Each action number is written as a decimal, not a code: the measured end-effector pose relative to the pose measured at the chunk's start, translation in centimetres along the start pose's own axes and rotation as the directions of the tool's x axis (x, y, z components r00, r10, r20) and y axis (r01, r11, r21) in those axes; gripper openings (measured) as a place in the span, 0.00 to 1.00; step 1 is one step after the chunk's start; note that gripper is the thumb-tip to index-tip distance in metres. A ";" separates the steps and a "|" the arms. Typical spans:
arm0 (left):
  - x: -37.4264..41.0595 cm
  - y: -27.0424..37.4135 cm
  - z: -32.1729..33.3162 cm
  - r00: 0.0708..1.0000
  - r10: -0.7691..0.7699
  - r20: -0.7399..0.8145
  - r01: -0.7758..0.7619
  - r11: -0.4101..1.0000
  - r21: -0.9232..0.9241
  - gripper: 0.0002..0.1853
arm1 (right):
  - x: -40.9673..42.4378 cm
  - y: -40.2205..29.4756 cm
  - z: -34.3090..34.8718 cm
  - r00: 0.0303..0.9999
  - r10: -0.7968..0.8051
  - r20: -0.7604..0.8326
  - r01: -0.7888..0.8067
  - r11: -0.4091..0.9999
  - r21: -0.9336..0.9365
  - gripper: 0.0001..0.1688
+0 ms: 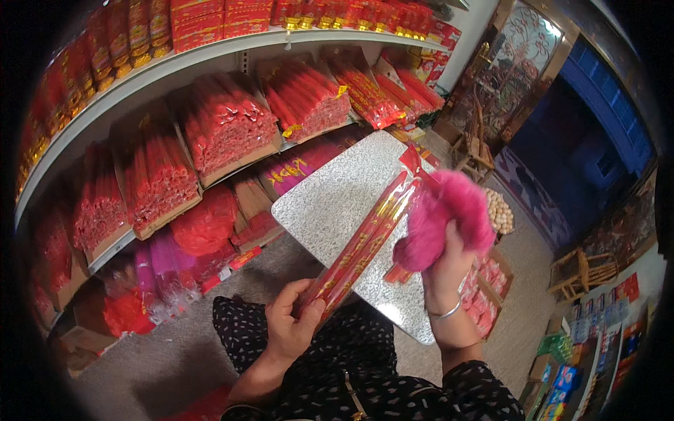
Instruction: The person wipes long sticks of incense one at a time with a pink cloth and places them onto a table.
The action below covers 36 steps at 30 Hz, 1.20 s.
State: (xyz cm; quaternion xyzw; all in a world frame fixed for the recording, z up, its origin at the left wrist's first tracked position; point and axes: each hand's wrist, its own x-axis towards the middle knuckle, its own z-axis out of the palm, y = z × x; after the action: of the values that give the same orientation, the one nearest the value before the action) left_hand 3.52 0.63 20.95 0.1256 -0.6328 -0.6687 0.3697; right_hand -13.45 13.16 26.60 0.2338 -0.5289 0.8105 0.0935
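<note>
My left hand (pixel 295 318) grips the lower end of a clear-wrapped bundle of long red candles or incense sticks (pixel 366 237) with gold print. The bundle slants up and away over a speckled grey table (pixel 326 205). In my right hand (pixel 450 268) is a fluffy bright pink duster or cloth (pixel 447 216), held close to the bundle's upper end. The pink fluff hides part of that end, where the wrapper gathers into a red tip (pixel 410 158). Another red packet (pixel 398 273) lies on the table under the bundle, mostly covered.
Shelving (pixel 210 47) at the left holds boxes of red stick bundles (pixel 226 126) and gold-based red packages (pixel 139 31). Right of the table are a carton of pink packets (pixel 484 305) and a container of round pale items (pixel 500 210). Bamboo chairs (pixel 584 271) stand near the doorway (pixel 558 137).
</note>
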 end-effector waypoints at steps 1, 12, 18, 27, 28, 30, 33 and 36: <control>0.0 0.0 -0.2 0.999 0.018 0.036 -0.020 0.999 0.045 0.09 | -1.5 1.0 -1.5 0.994 -0.072 0.078 0.087 0.972 -0.217 0.15; 0.1 0.0 -1.6 0.997 0.063 -0.033 -0.057 0.986 0.156 0.10 | -1.7 0.1 0.7 0.313 -0.050 0.948 0.593 0.790 -0.155 0.25; -0.4 -0.7 -1.2 0.992 0.129 0.004 -0.127 0.974 0.187 0.10 | 4.5 -2.6 2.5 0.783 -0.281 0.555 0.583 0.641 -0.499 0.13; -0.1 -0.5 -1.0 0.981 0.184 0.066 -0.196 0.934 0.299 0.07 | -2.3 -1.6 1.5 0.159 0.096 0.983 0.326 0.934 -0.144 0.27; -0.2 -0.3 -1.2 0.978 0.178 0.109 -0.204 0.923 0.325 0.07 | -0.5 -1.9 2.1 0.305 0.081 0.949 0.438 0.873 -0.215 0.23; -0.5 -0.4 -0.4 0.975 0.183 0.127 -0.214 0.930 0.300 0.07 | 4.0 -3.0 2.1 0.587 -0.009 0.809 0.494 0.796 -0.350 0.18; -0.5 -0.7 0.5 0.979 0.162 0.124 -0.187 0.955 0.231 0.07 | 7.2 -3.1 2.2 0.747 -0.327 0.578 0.612 0.679 -0.406 0.16; -0.1 -1.3 0.4 0.995 0.084 0.054 -0.090 0.990 0.113 0.09 | 2.0 -2.5 1.4 0.554 -0.031 0.832 0.625 0.675 -0.391 0.20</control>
State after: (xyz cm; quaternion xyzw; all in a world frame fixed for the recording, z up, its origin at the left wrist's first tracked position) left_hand 2.92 0.96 19.79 0.1027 -0.6842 -0.6172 0.3748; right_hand -13.80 12.81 30.05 0.6094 -0.7031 0.3536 0.0958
